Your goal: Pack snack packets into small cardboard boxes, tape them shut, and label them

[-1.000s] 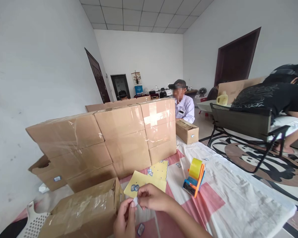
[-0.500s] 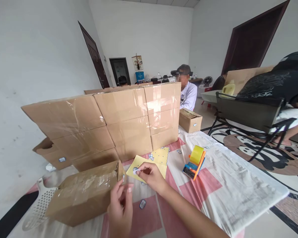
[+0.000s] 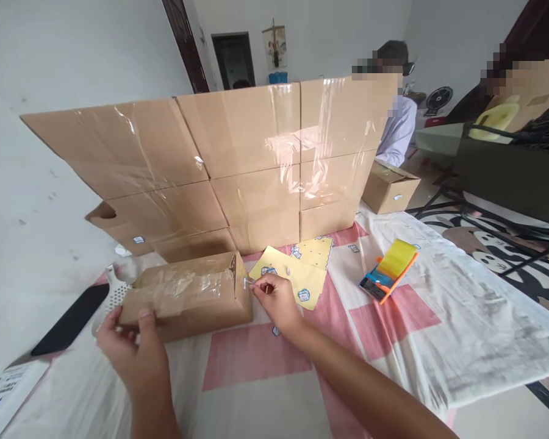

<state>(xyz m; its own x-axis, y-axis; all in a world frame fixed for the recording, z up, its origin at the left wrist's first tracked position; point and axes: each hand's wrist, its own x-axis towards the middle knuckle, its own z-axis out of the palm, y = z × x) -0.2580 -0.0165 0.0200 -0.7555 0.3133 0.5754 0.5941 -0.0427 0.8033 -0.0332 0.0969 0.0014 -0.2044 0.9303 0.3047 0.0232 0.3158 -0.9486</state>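
A taped cardboard box (image 3: 183, 292) lies lengthwise on the cloth in front of me. My left hand (image 3: 135, 350) holds its left end, thumb on the near side and fingers round the corner. At the right end face, my right hand (image 3: 277, 302) pinches a small pale sticker, mostly covered by the fingertips. A small blue-and-white label (image 3: 246, 283) shows on that face, close to my fingertips. Yellow patterned paper sheets (image 3: 315, 259) lie just beyond my right hand. To the right rests a tape dispenser (image 3: 388, 274) with yellow tape and an orange side.
A tall cardboard partition (image 3: 256, 152) stands across the table behind the box. A perforated white skimmer (image 3: 114, 292) and a black flat object (image 3: 73, 320) lie at left. Another small box (image 3: 388, 189) sits far right, near a person in a pale shirt (image 3: 398, 131).
My left hand has moved left onto the box's end. My right hand has gone from above the yellow paper to the box's right face. The view has tilted down.
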